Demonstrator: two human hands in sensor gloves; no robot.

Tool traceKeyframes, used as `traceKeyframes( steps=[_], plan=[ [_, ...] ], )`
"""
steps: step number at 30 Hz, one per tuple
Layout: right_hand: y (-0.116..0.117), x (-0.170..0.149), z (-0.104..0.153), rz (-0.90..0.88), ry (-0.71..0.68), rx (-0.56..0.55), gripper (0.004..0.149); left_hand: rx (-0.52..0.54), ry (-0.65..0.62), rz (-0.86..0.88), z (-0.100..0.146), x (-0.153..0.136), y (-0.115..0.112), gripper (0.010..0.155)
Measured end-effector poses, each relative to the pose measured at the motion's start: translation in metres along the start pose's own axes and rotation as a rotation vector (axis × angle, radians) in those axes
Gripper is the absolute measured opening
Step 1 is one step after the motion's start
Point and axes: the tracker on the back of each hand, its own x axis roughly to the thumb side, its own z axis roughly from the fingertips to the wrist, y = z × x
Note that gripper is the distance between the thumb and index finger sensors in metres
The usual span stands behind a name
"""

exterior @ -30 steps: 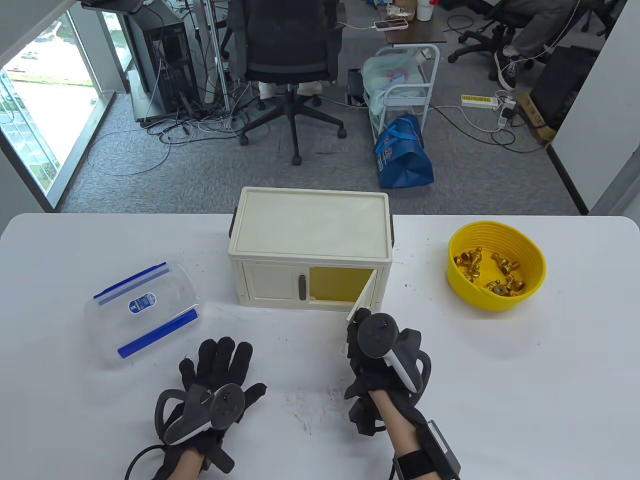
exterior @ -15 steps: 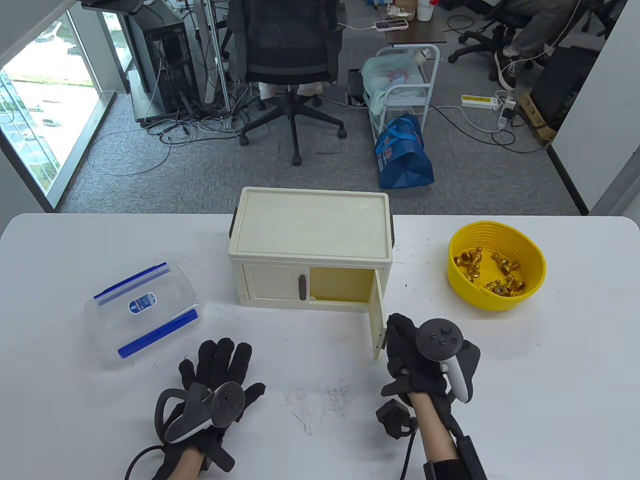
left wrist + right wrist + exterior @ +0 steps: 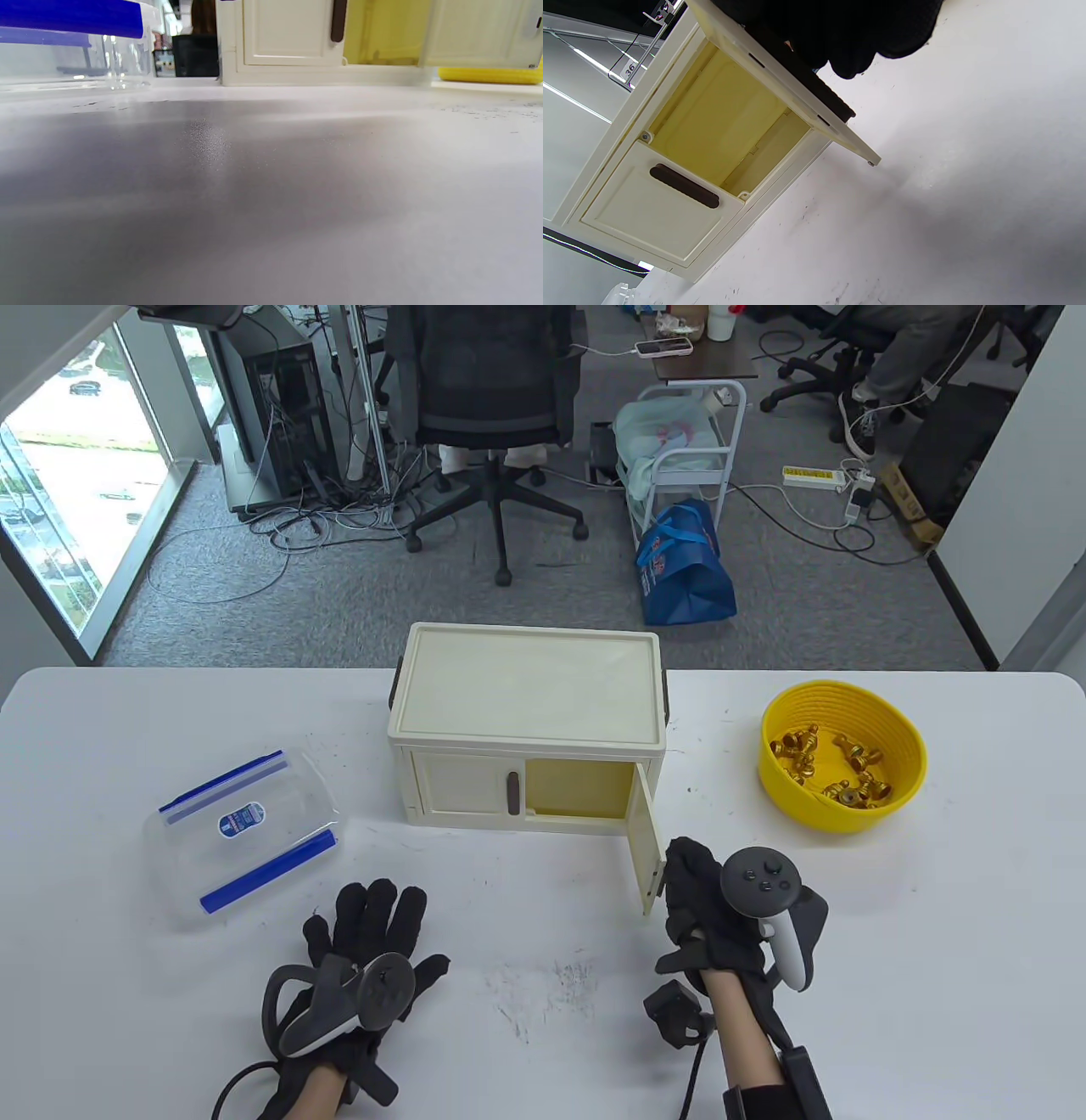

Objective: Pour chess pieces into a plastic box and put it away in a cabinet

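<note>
A cream cabinet (image 3: 526,704) stands mid-table with its right door (image 3: 646,848) swung open toward me; the inside is yellow (image 3: 721,123) and bare. My right hand (image 3: 683,869) holds the door's free edge, fingers (image 3: 840,42) on its handle side. The left door (image 3: 653,220) with a brown handle stays shut. A clear plastic box (image 3: 242,836) with blue clips lies at the left, lid on. A yellow bowl (image 3: 899,746) at the right holds several golden chess pieces (image 3: 836,772). My left hand (image 3: 373,916) rests flat on the table, fingers spread.
The white table (image 3: 526,984) carries dark scuff marks in front of me. The left wrist view shows the box (image 3: 72,42), the cabinet front (image 3: 292,38) and the bowl's base (image 3: 488,75) at table level. Office chairs and cables lie beyond the far edge.
My right hand has pulled the right door from partly open to wide open, moving right and toward me. The left hand has not moved.
</note>
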Motion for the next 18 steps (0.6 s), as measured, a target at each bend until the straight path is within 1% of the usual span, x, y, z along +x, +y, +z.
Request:
traceKeyframes(
  steps=[3, 8, 10, 12, 15, 18],
  plan=[
    [-0.001, -0.001, 0.001, -0.010, -0.011, -0.003, 0.045, 0.003, -0.001, 0.005, 0.000, 0.000, 0.000, 0.078],
    [-0.008, 0.000, 0.010, 0.000, -0.030, -0.048, 0.051, 0.015, 0.000, 0.010, 0.001, -0.001, 0.001, 0.077],
    [-0.011, 0.001, 0.016, 0.000, -0.064, -0.057, 0.057, 0.017, -0.001, 0.012, 0.001, -0.001, 0.000, 0.077],
    [-0.014, 0.003, 0.023, 0.002, -0.119, -0.064, 0.065, 0.020, -0.004, 0.015, 0.001, -0.001, 0.000, 0.077],
    [-0.013, 0.006, 0.036, 0.087, -0.200, -0.071, 0.077, 0.030, -0.008, 0.019, 0.002, 0.000, 0.002, 0.077],
    [-0.006, 0.005, 0.049, 0.268, -0.213, -0.053, 0.084, 0.032, -0.011, 0.020, 0.002, 0.000, 0.001, 0.077]
  ],
)
